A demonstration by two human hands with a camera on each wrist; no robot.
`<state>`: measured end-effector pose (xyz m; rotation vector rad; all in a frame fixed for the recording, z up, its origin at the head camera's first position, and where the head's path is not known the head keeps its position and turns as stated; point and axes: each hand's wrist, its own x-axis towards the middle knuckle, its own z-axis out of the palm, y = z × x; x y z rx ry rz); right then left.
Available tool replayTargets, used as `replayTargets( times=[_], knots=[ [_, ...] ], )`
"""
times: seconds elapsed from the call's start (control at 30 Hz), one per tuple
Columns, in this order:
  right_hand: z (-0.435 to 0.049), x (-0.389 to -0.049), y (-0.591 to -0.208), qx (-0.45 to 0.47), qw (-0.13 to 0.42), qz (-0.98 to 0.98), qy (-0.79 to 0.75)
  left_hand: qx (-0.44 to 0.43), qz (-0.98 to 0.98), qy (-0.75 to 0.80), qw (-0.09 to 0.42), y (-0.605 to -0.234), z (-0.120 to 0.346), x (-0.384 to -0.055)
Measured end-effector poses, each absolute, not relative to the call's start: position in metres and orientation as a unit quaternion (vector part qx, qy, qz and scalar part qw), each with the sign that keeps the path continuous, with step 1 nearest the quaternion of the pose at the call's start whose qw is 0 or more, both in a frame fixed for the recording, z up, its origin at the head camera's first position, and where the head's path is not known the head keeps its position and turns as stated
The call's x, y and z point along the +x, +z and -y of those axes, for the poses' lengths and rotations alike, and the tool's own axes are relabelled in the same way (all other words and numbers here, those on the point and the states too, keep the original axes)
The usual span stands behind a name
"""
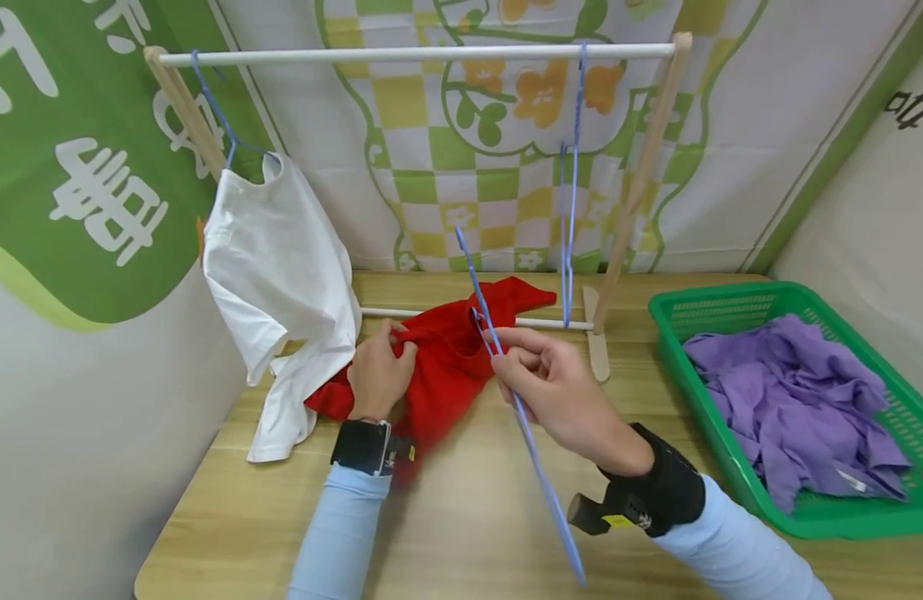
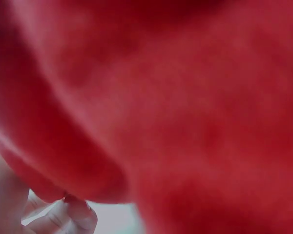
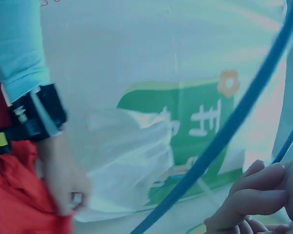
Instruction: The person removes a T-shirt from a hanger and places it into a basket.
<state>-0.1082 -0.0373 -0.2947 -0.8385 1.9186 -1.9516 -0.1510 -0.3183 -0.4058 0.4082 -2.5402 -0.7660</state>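
A red shirt (image 1: 446, 375) lies over the table below the rack, its neckline facing up. My left hand (image 1: 378, 375) pinches its fabric on the left side. In the left wrist view the red cloth fills nearly the whole picture, with fingers (image 2: 82, 214) gripping its edge at the lower left. My right hand (image 1: 559, 387) holds a blue hanger (image 1: 539, 468) between thumb and fingers, seen almost edge-on. The hanger's upper part overlaps the red shirt's neckline in the head view, and its lower end points toward me.
A white shirt (image 1: 269, 242) hangs from a blue hanger at the left of the rack's white rod (image 1: 416, 56). Another blue hanger (image 1: 569, 225) hangs bare near the right post. A green basket (image 1: 701, 454) holding purple cloth (image 1: 799, 408) stands at the right.
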Motion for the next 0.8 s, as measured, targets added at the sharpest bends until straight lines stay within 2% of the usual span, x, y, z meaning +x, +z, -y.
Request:
replayTargets(
  times=[0.13, 0.27, 0.53, 0.67, 0.8],
  knots=[
    [0.032, -0.103, -0.265, -0.326, 0.088, -0.698, -0.631, 0.165, 0.920, -0.281, 0.217, -0.413, 0.328, -0.152],
    [0.025, -0.110, -0.218, -0.340, 0.026, -0.766, -0.545, 0.161, 0.924, -0.277, 0.206, -0.416, 0.327, -0.152],
    [0.041, -0.164, -0.125, -0.315, -0.048, -0.847, -0.425, 0.143, 0.931, -0.265, 0.208, -0.407, 0.320, -0.143],
    [0.058, -0.201, -0.107, -0.302, -0.067, -0.860, -0.405, 0.136, 0.933, -0.257, 0.211, -0.408, 0.317, -0.140],
    [0.073, -0.231, -0.112, -0.284, -0.076, -0.877, -0.379, 0.137, 0.936, -0.246, 0.213, -0.410, 0.318, -0.135]
  ],
)
